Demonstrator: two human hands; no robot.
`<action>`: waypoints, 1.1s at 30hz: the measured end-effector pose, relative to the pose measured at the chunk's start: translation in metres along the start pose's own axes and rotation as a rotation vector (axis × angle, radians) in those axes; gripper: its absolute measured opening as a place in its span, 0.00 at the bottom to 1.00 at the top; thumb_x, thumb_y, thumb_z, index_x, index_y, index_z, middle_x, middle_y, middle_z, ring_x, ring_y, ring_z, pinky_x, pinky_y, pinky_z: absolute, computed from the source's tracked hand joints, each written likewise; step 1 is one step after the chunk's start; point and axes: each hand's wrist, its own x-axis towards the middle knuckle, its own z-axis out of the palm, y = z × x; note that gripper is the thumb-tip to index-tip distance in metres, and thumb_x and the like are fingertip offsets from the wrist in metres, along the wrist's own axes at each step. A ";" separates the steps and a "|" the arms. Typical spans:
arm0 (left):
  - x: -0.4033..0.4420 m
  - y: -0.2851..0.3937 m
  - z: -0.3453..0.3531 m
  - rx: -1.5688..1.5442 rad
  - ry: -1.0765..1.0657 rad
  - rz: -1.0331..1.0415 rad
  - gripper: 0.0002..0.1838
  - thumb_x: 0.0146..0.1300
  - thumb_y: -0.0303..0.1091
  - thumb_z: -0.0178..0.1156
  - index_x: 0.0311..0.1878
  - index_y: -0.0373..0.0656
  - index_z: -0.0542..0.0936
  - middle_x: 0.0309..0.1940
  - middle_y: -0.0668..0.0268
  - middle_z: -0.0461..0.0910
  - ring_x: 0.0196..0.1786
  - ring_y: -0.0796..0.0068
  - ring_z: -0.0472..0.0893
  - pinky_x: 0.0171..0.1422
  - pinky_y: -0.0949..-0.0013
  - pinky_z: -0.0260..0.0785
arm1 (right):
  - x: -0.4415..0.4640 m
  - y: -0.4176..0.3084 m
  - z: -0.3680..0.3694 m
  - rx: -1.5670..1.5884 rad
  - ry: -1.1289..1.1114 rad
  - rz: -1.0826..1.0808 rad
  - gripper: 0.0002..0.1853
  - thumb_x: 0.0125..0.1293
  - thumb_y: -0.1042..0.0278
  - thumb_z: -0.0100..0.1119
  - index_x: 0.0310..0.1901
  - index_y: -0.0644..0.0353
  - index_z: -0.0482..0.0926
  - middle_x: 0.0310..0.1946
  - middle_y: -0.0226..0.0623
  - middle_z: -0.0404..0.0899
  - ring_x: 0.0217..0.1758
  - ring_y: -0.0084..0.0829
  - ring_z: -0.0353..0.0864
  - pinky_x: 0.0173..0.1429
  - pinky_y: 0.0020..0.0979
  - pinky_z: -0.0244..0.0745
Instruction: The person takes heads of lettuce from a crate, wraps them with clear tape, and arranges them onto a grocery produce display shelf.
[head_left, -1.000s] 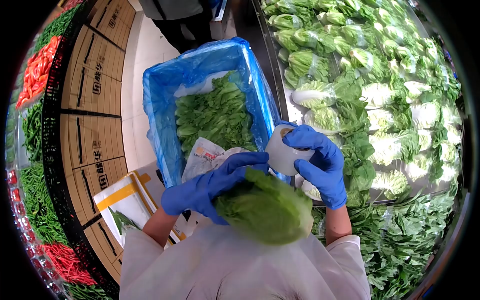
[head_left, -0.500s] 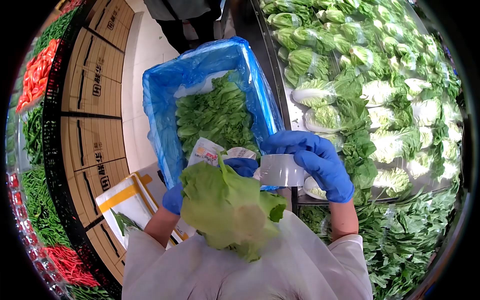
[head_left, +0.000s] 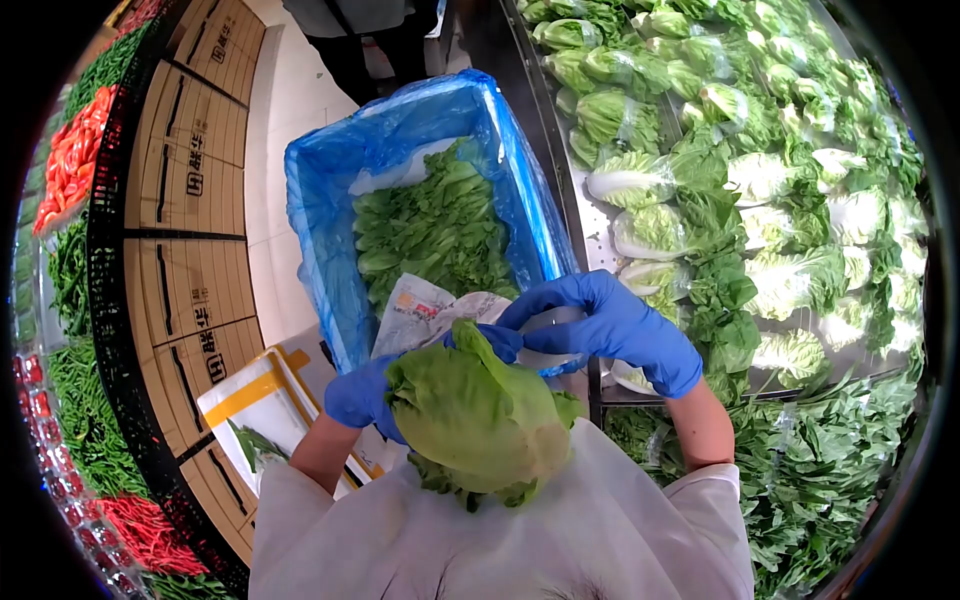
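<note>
A head of lettuce point(head_left: 480, 405) is held up against my chest, its leaves folded inward. My left hand point(head_left: 365, 395), in a blue glove, wraps round its far side; some of its fingers are hidden behind the leaves. My gloved right hand point(head_left: 625, 330) is closed at the lettuce's upper right edge, thumb and fingers pinching a piece of clear tape point(head_left: 553, 322), mostly hidden by the fingers. Beyond the lettuce, a crumpled printed paper sheet point(head_left: 410, 310) lies at the near end of the blue-lined crate point(head_left: 325, 240), over leafy greens point(head_left: 430, 225).
Wrapped cabbages and lettuces fill the metal shelf point(head_left: 597, 225) on my right, above loose leafy greens point(head_left: 790, 480). A white foam box point(head_left: 265, 390) with yellow tape stands at left. Cartons point(head_left: 200, 290) and peppers point(head_left: 75, 150) line the left. A person point(head_left: 365, 40) stands beyond the crate.
My right hand has moved left to the lettuce, and the wide tape stretched beside it now shows much less. The lettuce has turned and looks more compact; more of my left hand shows.
</note>
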 end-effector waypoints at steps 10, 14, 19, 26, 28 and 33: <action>-0.002 0.016 0.024 -0.165 0.245 0.132 0.22 0.68 0.39 0.43 0.60 0.37 0.64 0.54 0.59 0.70 0.56 0.67 0.71 0.62 0.66 0.63 | -0.003 -0.006 0.001 0.185 0.117 -0.109 0.14 0.55 0.72 0.57 0.44 0.64 0.79 0.41 0.34 0.79 0.47 0.22 0.76 0.54 0.24 0.69; -0.007 0.030 0.025 -0.313 0.343 0.028 0.34 0.52 0.35 0.59 0.63 0.39 0.61 0.58 0.60 0.66 0.60 0.69 0.67 0.65 0.66 0.58 | -0.004 -0.003 -0.004 0.173 -0.018 -0.064 0.18 0.61 0.69 0.53 0.53 0.62 0.74 0.46 0.36 0.77 0.50 0.22 0.73 0.56 0.25 0.67; 0.003 0.032 0.022 -0.076 0.118 0.006 0.50 0.38 0.33 0.73 0.66 0.40 0.57 0.62 0.62 0.64 0.63 0.71 0.64 0.68 0.65 0.54 | 0.004 0.014 -0.006 0.090 -0.079 -0.077 0.15 0.60 0.70 0.54 0.49 0.64 0.76 0.45 0.33 0.77 0.50 0.23 0.73 0.57 0.25 0.65; -0.008 0.008 0.004 0.086 0.148 0.077 0.27 0.63 0.34 0.51 0.64 0.37 0.59 0.59 0.59 0.65 0.59 0.70 0.68 0.64 0.66 0.61 | 0.007 0.017 -0.010 0.184 0.065 -0.045 0.10 0.57 0.70 0.56 0.38 0.65 0.78 0.35 0.33 0.78 0.41 0.22 0.76 0.50 0.23 0.69; -0.006 0.024 0.017 0.213 0.226 0.096 0.29 0.62 0.34 0.53 0.64 0.38 0.58 0.60 0.59 0.65 0.60 0.69 0.68 0.64 0.65 0.62 | -0.004 0.013 -0.015 0.113 0.186 -0.098 0.11 0.58 0.69 0.56 0.39 0.66 0.78 0.35 0.33 0.78 0.41 0.20 0.75 0.49 0.22 0.68; 0.023 0.052 0.050 -0.433 0.404 0.153 0.34 0.53 0.32 0.58 0.63 0.38 0.59 0.57 0.59 0.67 0.57 0.66 0.71 0.60 0.63 0.66 | -0.048 -0.024 -0.001 0.021 0.609 -0.081 0.10 0.56 0.70 0.57 0.36 0.67 0.78 0.31 0.33 0.79 0.35 0.19 0.76 0.43 0.22 0.70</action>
